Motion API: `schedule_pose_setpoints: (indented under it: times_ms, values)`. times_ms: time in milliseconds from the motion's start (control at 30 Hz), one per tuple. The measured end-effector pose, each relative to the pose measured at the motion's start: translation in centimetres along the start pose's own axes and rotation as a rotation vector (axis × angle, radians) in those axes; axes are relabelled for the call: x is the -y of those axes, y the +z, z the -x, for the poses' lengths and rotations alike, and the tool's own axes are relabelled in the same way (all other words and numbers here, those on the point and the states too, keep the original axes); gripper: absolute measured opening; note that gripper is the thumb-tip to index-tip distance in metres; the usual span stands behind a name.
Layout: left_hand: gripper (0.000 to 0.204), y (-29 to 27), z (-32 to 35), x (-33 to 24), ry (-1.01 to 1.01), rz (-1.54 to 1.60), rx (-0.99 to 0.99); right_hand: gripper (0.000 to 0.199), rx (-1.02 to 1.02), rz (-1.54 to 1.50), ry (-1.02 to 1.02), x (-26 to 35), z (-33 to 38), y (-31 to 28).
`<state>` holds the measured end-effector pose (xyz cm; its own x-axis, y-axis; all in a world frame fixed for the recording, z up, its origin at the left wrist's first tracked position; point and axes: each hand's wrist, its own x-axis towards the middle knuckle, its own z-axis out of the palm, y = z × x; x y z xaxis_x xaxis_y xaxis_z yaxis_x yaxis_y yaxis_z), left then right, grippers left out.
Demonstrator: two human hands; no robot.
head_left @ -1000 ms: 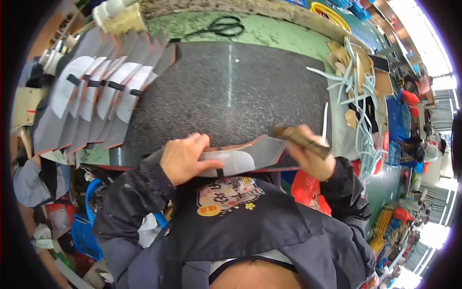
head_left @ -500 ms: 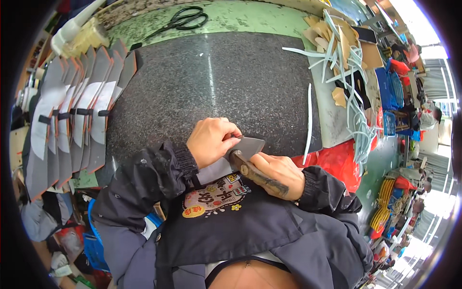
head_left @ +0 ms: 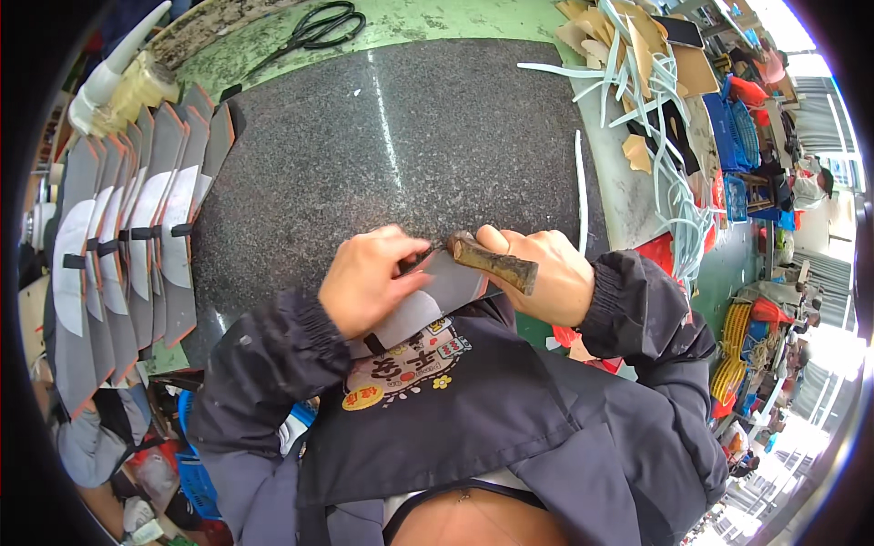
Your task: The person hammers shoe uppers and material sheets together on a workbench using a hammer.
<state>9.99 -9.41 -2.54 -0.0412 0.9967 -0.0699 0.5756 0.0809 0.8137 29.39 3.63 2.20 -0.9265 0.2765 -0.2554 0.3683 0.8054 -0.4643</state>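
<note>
My left hand point(head_left: 369, 278) pinches a grey, orange-edged flat panel point(head_left: 453, 287) close to the front edge of the dark slab. A small dark strip shows between thumb and fingers. Part of the panel, with a pale section and black tab, runs under that hand toward my apron. My right hand point(head_left: 560, 273) is closed on a hammer with a worn, rusty-brown head point(head_left: 496, 264); most of its handle is hidden by the hand. The hammer head is over the panel's far edge, just right of my left fingers. Whether it touches the panel, I cannot tell.
Similar grey panels point(head_left: 86, 314) overlap in a row at left. Black scissors point(head_left: 319, 29) rest on the green surface beyond the dark stone slab point(head_left: 291, 155). Pale strips point(head_left: 678, 218) and tan scraps lie at right, with one strip point(head_left: 582, 191) along the slab's right side.
My right hand and the hammer have moved up and slightly right, and the hammer head has turned flatter. My left hand has shifted left. More of the panel's orange edge shows.
</note>
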Motion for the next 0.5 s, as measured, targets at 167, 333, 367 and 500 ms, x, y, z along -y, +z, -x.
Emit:
schedule_pose_setpoints:
  times_ms: [167, 333, 367, 500]
  values:
    - [0.027, 2.1, 2.1, -0.4, 0.141, -0.219, -0.171, 0.019, -0.02, -0.137, -0.075, -2.1, -0.5, 0.3]
    - [0.034, 2.5, 2.4, -1.1, 0.165, -0.367, -0.163, 0.02, -0.07, -0.094, -0.099, -2.7, -0.2, 1.1]
    - [0.036, 2.6, 2.6, -1.1, 0.211, -0.474, -0.139, 0.02, -0.064, -0.093, -0.1, -2.6, -0.4, 0.8]
    - [0.038, 2.9, 2.9, -1.0, 0.309, -0.692, -0.131, 0.018, -0.246, -0.282, -0.108, -1.0, -1.0, 0.0]
